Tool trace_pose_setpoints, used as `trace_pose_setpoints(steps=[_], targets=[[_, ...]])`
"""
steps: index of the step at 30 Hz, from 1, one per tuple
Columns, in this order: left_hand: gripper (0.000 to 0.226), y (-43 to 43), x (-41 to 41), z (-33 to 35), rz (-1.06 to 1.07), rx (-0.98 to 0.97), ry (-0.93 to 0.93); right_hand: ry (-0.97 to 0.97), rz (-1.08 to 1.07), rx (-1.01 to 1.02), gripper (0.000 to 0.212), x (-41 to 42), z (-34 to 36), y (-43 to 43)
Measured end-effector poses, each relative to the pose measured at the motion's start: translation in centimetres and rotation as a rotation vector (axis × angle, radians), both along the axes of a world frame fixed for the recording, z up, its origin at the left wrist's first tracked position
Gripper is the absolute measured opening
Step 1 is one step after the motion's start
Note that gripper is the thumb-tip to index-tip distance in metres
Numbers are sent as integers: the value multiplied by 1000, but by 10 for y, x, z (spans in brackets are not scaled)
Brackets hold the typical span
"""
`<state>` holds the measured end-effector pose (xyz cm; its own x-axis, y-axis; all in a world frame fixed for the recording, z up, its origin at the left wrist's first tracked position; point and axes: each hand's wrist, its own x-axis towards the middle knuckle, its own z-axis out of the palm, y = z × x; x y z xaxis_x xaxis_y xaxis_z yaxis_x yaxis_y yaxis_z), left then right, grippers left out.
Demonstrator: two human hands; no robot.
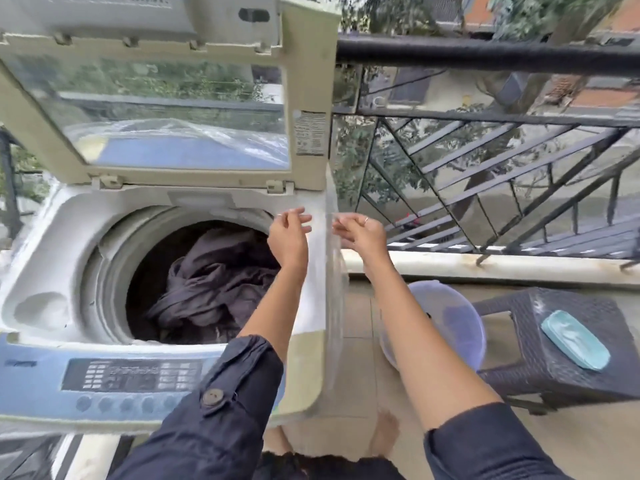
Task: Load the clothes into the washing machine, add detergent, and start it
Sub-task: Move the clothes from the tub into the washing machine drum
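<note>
Over the right rim of the washing machine [52, 258], both hands hover apart from each other: the left hand [289, 237] with fingers loosely spread and gripping nothing, the right hand [360, 233] with fingers curled near a thin clear plastic sheet [334, 289] that hangs down the machine's right side; whether it pinches that sheet I cannot tell. Dark clothes [211, 282] lie crumpled inside the drum, partly hidden behind the left forearm. The lid [166, 109] stands raised at the machine's back edge, its window reflecting trees, and a small printed label [310, 133] on its right frame is too blurred to read. Along the machine's front edge runs a blue control panel [131, 379] with a row of round buttons (its lettering smeared beyond reading), its right end covered by the dark left sleeve [221, 410]. On the floor to the right, a translucent purple basin [446, 320] sits just beside a dark woven stool [568, 344], which carries a flat teal pouch [575, 339]. A black railing [485, 53] closes off the balcony behind.
</note>
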<state>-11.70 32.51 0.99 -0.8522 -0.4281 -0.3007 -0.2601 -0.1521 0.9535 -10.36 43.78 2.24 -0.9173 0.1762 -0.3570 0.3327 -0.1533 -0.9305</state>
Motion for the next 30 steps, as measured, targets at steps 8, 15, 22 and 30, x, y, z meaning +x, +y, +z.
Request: trace_pose_setpoints(steps=[8, 15, 22, 30], targets=[[25, 139, 9, -27, -131, -20, -49, -17, -101, 23, 22, 23, -15, 142], [26, 247, 28, -71, -314, -62, -147, -96, -235, 102, 24, 39, -61, 259], [25, 305, 29, -140, -580, -252, -243, -233, -331, 134, 11, 61, -146, 325], [30, 347, 15, -289, -661, -382, -352, -340, -435, 132, 19, 58, -295, 375]])
